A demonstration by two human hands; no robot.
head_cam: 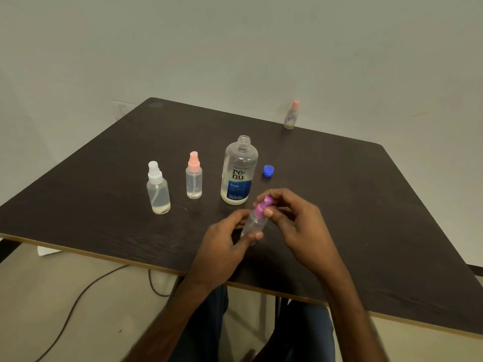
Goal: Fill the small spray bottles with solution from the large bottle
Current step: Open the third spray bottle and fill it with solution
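Small bottle (254,223) tilts, purple cap (263,205) pointing up and away. Left hand (222,246) curls its fingers (252,235) round the body, and right hand (298,226) pinches the cap.

Both bare forearms reach forward and meet at the purple-capped bottle (254,223). The left hand (227,241) comes in from the bottle's left, its grip curled round the clear body, with the thumb lying across the front low down. The right hand (298,223) sits to the bottle's right, wrist bent and fingers arched over, thumb and fingertips pinching the spray top (263,205).
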